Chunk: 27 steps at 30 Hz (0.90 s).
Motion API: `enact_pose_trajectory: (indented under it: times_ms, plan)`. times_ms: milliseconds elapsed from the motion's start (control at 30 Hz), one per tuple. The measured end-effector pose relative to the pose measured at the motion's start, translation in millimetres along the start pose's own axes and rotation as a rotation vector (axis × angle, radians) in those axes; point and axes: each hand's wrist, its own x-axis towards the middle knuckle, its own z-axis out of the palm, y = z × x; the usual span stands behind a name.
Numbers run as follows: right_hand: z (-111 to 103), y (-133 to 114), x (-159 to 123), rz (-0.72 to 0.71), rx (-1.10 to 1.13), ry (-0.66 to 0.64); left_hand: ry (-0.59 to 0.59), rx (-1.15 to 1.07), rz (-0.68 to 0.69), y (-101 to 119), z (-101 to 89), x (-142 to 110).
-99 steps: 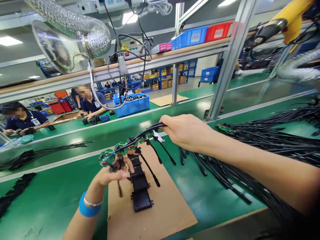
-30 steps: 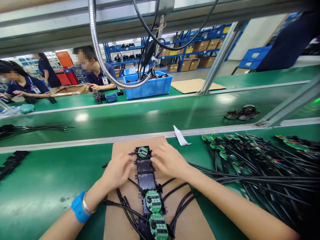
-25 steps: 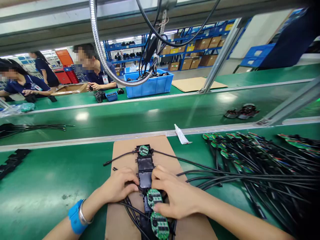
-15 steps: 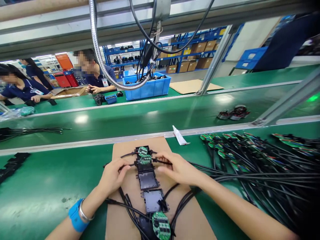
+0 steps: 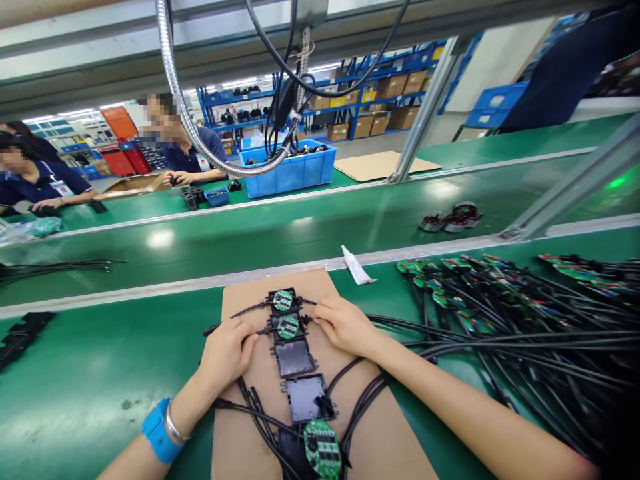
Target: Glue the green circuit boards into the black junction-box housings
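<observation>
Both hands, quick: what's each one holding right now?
Left hand: closed, pinching a black lead left of the second-farthest green board.
Right hand: closed, apparently on that board's right lead.

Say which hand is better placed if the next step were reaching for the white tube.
Probably the right hand: it is nearer the white tube, while the left hand is across the row of black trays.

Blue bin [image 5: 290, 175] – metal hose [image 5: 169, 70]; shelving [image 5: 355, 125]
</observation>
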Motion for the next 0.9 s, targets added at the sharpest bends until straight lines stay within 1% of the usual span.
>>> enact_pose_trajectory:
  times_ms: [100,167,200,233,300,367,400,433,500,567,600,667,733,800,867,900]
  plan:
    - [-3.6,-5.1,-0.5,0.006,0.0,0.022,-0.017,-0.011,0.002,3.1,-5.6,0.7]
    - [-14.3,-19.1,-6.1,-0.002,0.013,0.037,-0.025,-0.035,0.018,12.0,-14.9,-4.0]
    - [-21.2,-29.7,-10.9,-0.017,0.038,0.021,-0.05,-0.062,0.043,18.4,-20.3,-8.1]
    - [-28.4,-41.8,-16.8,-0.037,0.07,-0.013,-0.108,-0.114,0.083,25.6,-25.5,-13.2]
    - [-39.9,-67.1,-30.4,-0.076,0.178,-0.174,-0.292,-0.258,0.177,40.2,-32.7,-24.7]
    - [-43.8,-87.5,-42.9,-0.078,0.241,-0.303,-0.459,-0.382,0.23,51.5,-33.6,-34.9]
    - [-42.4,-94.4,-47.8,-0.076,0.258,-0.336,-0.504,-0.417,0.228,54.9,-31.8,-38.8]
    - [-39.1,-99.0,-51.8,-0.079,0.273,-0.351,-0.518,-0.428,0.214,57.0,-29.0,-41.8]
    - [-29.8,-103.1,-57.2,-0.099,0.302,-0.355,-0.522,-0.432,0.183,58.0,-22.8,-45.7]
    - [-22.3,-103.5,-60.0,-0.156,0.315,-0.34,-0.514,-0.422,0.171,57.2,-19.1,-47.6]
    - [-21.0,-103.1,-60.4,-0.191,0.312,-0.329,-0.51,-0.416,0.174,56.7,-18.9,-48.2]
    - [-25.2,-100.7,-58.9,-0.226,0.321,-0.309,-0.487,-0.415,0.175,56.1,-21.7,-48.6]
    - [-36.1,-94.0,-53.8,-0.171,0.375,-0.304,-0.401,-0.403,0.149,54.7,-26.6,-47.2]
    - [-46.7,-80.9,-45.8,-0.07,0.431,-0.297,-0.265,-0.344,0.095,51.2,-30.3,-43.4]
    - [-49.7,-63.0,-37.8,-0.018,0.412,-0.265,-0.159,-0.244,0.044,45.1,-30.7,-37.8]
    - [-47.4,-53.5,-34.5,-0.009,0.376,-0.237,-0.134,-0.196,0.027,41.6,-29.5,-34.9]
